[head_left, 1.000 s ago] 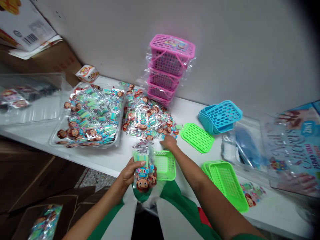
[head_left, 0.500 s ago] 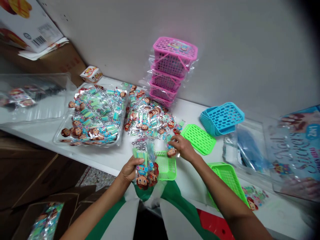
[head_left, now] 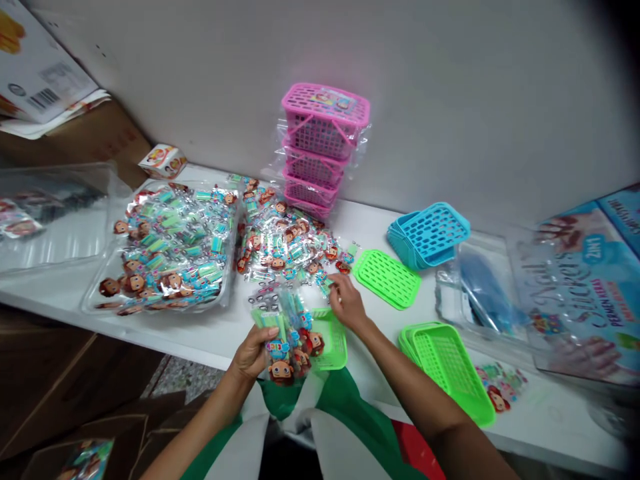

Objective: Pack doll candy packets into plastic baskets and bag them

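My left hand is closed round a bunch of small clear printed packets with a cartoon figure and green sticks. The packets fan out to the right, partly over a small green basket. At the near right edge of a loose pile of the same packets, my right hand pinches one packet between bent fingertips. Just right of this hand lies a flat green perforated lid.
A clear tray full of packets stands left of the pile. Pink baskets are stacked by the wall. To the right are blue baskets, nested green baskets and a Nail Stickers box. Cardboard boxes stand below the table.
The packet my right hand was carrying now appears among those in my left hand. My right hand has moved back to the pile's edge. The view has shifted slightly right.
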Available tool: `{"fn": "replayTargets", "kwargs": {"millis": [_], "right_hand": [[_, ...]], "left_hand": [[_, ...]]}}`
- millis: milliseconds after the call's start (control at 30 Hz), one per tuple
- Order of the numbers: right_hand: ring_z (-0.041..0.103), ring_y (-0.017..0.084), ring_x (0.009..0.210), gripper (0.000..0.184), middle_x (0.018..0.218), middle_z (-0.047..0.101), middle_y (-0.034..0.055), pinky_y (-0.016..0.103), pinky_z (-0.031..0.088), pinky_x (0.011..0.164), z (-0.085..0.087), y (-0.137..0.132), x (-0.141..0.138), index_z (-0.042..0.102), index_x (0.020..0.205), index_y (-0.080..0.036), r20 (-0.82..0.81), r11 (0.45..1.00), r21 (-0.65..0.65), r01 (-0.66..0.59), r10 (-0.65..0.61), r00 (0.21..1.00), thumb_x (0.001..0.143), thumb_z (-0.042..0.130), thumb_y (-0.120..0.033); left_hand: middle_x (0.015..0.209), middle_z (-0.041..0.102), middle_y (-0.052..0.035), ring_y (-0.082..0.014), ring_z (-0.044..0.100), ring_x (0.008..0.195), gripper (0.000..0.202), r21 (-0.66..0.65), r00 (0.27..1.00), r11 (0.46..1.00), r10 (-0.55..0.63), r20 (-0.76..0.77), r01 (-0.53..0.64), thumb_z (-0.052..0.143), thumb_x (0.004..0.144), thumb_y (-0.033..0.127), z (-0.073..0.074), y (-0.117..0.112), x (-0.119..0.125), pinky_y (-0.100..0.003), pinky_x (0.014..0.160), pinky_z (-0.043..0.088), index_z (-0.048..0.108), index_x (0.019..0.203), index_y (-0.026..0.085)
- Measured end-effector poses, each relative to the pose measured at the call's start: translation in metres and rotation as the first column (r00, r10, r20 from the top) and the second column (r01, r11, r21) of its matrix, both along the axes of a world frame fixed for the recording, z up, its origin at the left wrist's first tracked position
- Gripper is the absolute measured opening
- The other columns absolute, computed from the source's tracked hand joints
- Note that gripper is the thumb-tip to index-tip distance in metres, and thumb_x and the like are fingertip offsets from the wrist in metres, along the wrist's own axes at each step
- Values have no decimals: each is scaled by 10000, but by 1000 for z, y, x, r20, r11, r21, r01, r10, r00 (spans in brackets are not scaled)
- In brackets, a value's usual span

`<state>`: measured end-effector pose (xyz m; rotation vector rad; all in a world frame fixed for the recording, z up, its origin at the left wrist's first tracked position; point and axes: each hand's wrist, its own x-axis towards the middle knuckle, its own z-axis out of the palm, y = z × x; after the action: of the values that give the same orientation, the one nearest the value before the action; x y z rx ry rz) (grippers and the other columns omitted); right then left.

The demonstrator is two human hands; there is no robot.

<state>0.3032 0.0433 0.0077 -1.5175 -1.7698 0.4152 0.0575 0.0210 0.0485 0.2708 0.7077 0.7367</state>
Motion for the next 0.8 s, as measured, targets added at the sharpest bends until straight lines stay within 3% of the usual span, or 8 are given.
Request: {"fn": "replayTargets", "kwargs": {"millis": [67, 133, 200, 333, 467, 600, 733, 800], "right_hand": [[608, 190, 971, 263, 1059, 635, 84, 318, 485, 846, -12, 33, 27, 598, 1060, -184, 81, 918, -271, 289, -278, 957, 884, 408, -229], [623, 189, 966, 272, 1040, 659, 74, 289, 472, 836, -25, 68, 52, 589, 1085, -184, 248, 699, -499, 512, -451, 857, 896, 419, -282], [627, 228, 988, 335, 1046, 665, 122, 304, 473, 818, -36, 97, 71, 557, 1145, -138, 333, 570, -569, 593, -499, 800, 888, 454, -326], [600, 330, 1055, 529, 1125, 615, 241, 381, 478, 804, -53, 132, 81, 525, 1185, -45, 405, 473, -611, 635, -503, 764, 842, 529, -448], [586, 361, 1067, 475, 1125, 612, 246, 401, 480, 795, -59, 142, 78, 611, 1071, -67, 427, 430, -652, 624, -472, 771, 737, 662, -401], [605, 342, 1021, 345, 1059, 644, 228, 372, 480, 761, -45, 137, 86, 649, 987, -77, 399, 400, -695, 597, -477, 783, 684, 669, -242], [623, 255, 962, 287, 1022, 668, 140, 296, 476, 731, -20, 105, 77, 641, 996, -115, 231, 522, -710, 472, -462, 857, 782, 539, -277], [631, 177, 880, 264, 963, 679, 50, 240, 471, 708, -9, 79, 54, 631, 1005, -174, 45, 624, -724, 296, -385, 922, 808, 523, -311]], "left_hand": [[793, 727, -89, -260, 700, 775, 388, 8, 999, 999, -38, -10, 38, 713, 624, 153, -2, 1, -4, -371, 744, 565, 649, 1004, 101], [789, 725, -79, -254, 700, 770, 382, 25, 997, 997, -72, -20, 73, 716, 615, 139, -2, 1, -7, -365, 740, 563, 653, 991, 117], [782, 724, -70, -252, 698, 765, 382, 31, 995, 995, -94, -36, 96, 722, 603, 134, 1, 1, -8, -366, 738, 560, 656, 980, 132], [797, 723, -69, -264, 691, 804, 440, 44, 991, 993, -110, -69, 114, 740, 580, 143, 7, 3, -8, -375, 756, 550, 650, 1011, 141], [812, 720, -78, -270, 688, 809, 492, 50, 990, 993, -99, -102, 104, 742, 573, 138, 9, 7, -8, -375, 741, 551, 637, 1054, 136], [801, 716, -72, -262, 691, 796, 484, 26, 994, 995, -96, -53, 98, 728, 595, 127, 6, 7, -9, -379, 737, 556, 630, 1068, 143], [751, 709, -59, -269, 691, 809, 389, 10, 998, 998, -63, 3, 63, 718, 615, 125, 4, 7, -6, -398, 761, 553, 651, 998, 145], [737, 708, -58, -276, 690, 816, 386, 2, 999, 999, -53, -7, 53, 734, 610, 143, 5, 9, -1, -392, 756, 554, 654, 987, 144]]}}
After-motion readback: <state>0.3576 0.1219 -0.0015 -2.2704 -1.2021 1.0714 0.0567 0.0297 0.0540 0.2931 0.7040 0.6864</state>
